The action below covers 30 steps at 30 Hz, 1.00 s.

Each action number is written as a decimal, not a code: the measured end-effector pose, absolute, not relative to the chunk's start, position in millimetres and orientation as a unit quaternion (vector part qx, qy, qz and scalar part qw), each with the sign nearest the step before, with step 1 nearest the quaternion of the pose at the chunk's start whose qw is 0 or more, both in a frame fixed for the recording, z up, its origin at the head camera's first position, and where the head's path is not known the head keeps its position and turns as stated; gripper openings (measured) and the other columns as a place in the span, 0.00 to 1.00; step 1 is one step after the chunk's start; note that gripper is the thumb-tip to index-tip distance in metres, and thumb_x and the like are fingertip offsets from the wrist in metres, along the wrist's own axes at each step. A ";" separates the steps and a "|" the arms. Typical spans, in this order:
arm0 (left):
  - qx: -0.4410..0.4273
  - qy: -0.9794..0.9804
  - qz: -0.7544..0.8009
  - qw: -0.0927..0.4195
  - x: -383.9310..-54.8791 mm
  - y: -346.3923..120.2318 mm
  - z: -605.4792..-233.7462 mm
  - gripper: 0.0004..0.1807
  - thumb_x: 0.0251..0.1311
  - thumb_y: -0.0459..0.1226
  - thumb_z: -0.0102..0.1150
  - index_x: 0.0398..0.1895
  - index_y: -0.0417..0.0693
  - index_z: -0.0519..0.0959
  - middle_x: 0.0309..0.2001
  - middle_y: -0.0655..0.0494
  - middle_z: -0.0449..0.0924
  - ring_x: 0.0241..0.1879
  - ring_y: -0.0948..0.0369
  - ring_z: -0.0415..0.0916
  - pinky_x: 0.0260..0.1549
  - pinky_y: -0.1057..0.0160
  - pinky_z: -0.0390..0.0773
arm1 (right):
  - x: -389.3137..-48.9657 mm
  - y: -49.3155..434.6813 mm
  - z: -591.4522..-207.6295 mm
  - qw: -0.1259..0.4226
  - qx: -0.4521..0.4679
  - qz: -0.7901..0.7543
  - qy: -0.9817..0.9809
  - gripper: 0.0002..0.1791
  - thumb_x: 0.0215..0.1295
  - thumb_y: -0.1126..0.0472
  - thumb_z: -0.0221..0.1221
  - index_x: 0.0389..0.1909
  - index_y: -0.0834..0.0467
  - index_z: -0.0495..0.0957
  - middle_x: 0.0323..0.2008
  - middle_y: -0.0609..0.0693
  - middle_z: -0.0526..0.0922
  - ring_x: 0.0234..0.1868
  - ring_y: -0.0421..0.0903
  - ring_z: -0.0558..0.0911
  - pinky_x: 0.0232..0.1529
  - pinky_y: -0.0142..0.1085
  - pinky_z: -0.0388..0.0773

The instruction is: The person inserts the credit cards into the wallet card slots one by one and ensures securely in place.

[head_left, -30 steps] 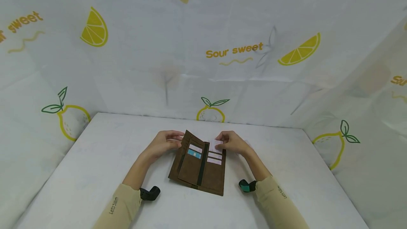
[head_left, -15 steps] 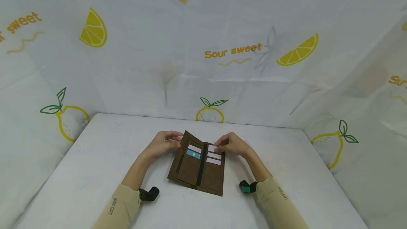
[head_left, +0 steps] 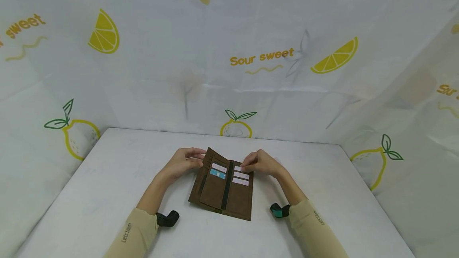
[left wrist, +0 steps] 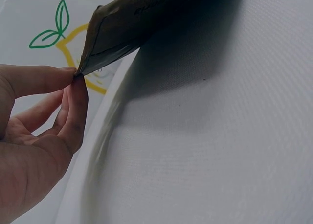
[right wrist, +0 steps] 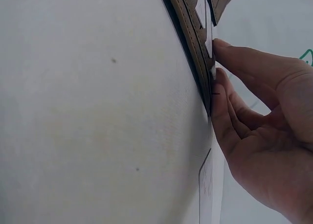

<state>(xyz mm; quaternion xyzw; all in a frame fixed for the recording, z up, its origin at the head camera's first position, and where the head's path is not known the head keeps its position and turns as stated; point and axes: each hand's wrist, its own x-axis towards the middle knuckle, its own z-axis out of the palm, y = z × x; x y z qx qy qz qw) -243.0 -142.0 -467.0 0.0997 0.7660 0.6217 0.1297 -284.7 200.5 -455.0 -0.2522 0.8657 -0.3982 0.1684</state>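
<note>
A brown long wallet point(head_left: 239, 202) lies spread out on the white table, its left cover tilted up. My left hand point(head_left: 180, 165) pinches the outer edge of that cover between thumb and fingers. In the left panel's slots sit a pale card point(head_left: 219, 167) and a blue card point(head_left: 218, 173). The right panel holds two lower white cards point(head_left: 241, 175) and, above them, a top white card point(head_left: 237, 168). My right hand point(head_left: 262, 163) has its thumb at this top card, most of which is tucked in, with fingers behind the wallet's edge in the right wrist view.
Another white card point(right wrist: 206, 190) lies on the table beside the right hand in the right wrist view. A lemon-printed white sheet point(head_left: 161, 90) hangs behind the table and along its sides. Black wrist cameras point(head_left: 168, 218) sit at both cuffs.
The top white card has slid down into its slot on the right panel, the right hand moving slightly down with it. The left hand keeps its grip on the cover.
</note>
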 end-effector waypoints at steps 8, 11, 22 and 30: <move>0.101 0.766 0.622 0.129 -243.4 -142.6 -467.3 0.27 0.70 0.30 0.66 0.72 0.36 0.78 0.65 0.35 0.81 0.55 0.58 0.85 0.57 0.64 0.83 | -280.2 205.6 -456.6 0.159 -0.214 -0.412 0.871 0.11 0.71 0.63 0.70 0.49 0.64 0.91 0.48 0.60 0.93 0.43 0.39 0.86 0.46 0.27 0.81; 0.102 0.765 0.623 0.130 -243.7 -142.9 -468.3 0.27 0.70 0.30 0.66 0.72 0.36 0.78 0.65 0.35 0.80 0.56 0.58 0.85 0.57 0.63 0.83 | -279.4 212.6 -456.2 0.141 -0.186 -0.422 0.876 0.11 0.72 0.61 0.70 0.50 0.63 0.91 0.48 0.59 0.94 0.43 0.39 0.88 0.45 0.28 0.82; 0.107 0.764 0.622 0.135 -242.4 -143.8 -468.4 0.28 0.70 0.30 0.66 0.72 0.35 0.77 0.66 0.34 0.80 0.56 0.57 0.85 0.57 0.63 0.82 | -272.0 264.1 -444.6 0.056 -0.100 -0.404 0.907 0.16 0.74 0.60 0.68 0.54 0.66 0.89 0.54 0.64 0.91 0.50 0.48 0.89 0.46 0.29 0.81; 0.112 0.765 0.619 0.136 -242.7 -145.5 -469.1 0.28 0.70 0.30 0.66 0.72 0.34 0.77 0.66 0.33 0.79 0.54 0.58 0.85 0.57 0.64 0.82 | -266.3 291.2 -447.8 0.032 -0.042 -0.339 0.939 0.22 0.71 0.58 0.70 0.55 0.72 0.86 0.55 0.70 0.89 0.56 0.65 0.88 0.54 0.51 0.87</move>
